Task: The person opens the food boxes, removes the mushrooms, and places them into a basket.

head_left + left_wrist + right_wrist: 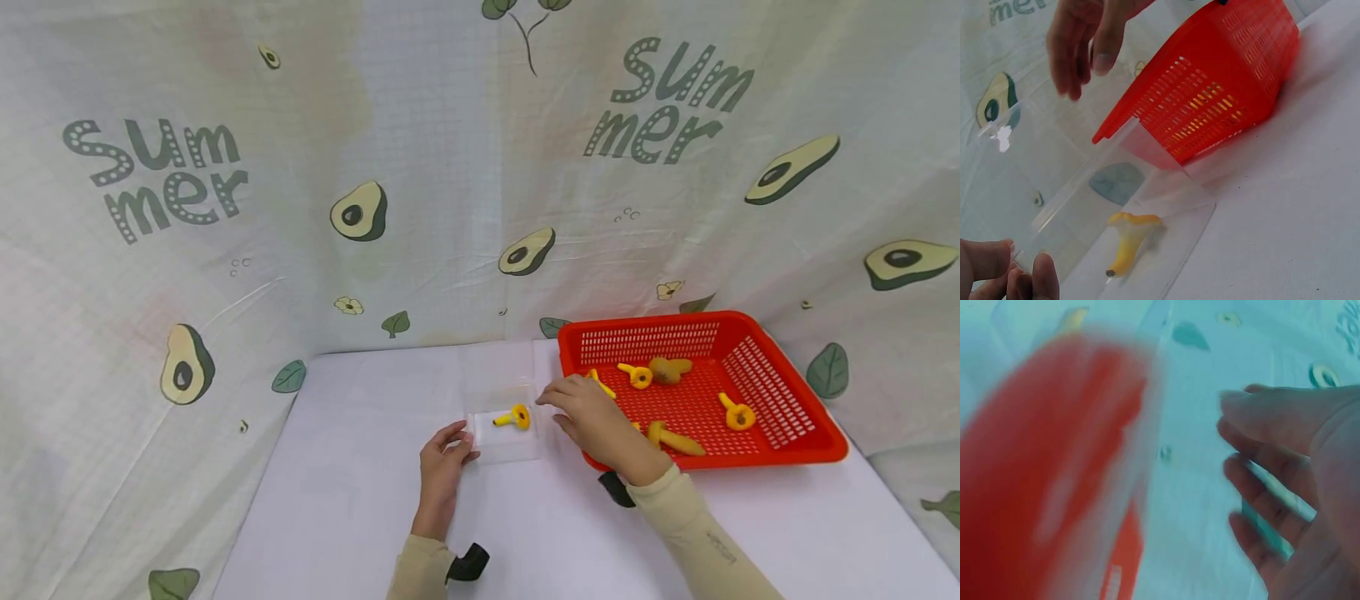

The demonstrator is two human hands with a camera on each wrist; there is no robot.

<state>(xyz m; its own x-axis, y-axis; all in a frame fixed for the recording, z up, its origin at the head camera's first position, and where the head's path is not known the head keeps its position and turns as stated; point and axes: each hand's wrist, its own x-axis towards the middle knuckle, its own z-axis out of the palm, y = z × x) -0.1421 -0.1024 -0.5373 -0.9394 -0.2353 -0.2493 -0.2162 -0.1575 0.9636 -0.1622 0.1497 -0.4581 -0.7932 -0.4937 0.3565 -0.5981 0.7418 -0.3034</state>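
Observation:
A clear plastic box [510, 452] with its lid raised at the back stands on the white table. Inside it lies a yellow trumpet-shaped mushroom [518, 417], which the left wrist view shows through the transparent wall. My left hand [441, 468] pinches the box's left edge between thumb and fingers. Over the left rim of the red basket [813, 454] hovers my right hand [597, 421], its fingers loosely bent and nothing between them. In the right wrist view that hand [1297, 469] is apart from the blurred basket.
Inside the basket lie more mushrooms: a yellow one [640, 377] beside a brownish one [666, 370], another yellow one [739, 417] at the right, and a long brown one [681, 440] in front. A printed cloth [435, 292] hangs behind the table [360, 467].

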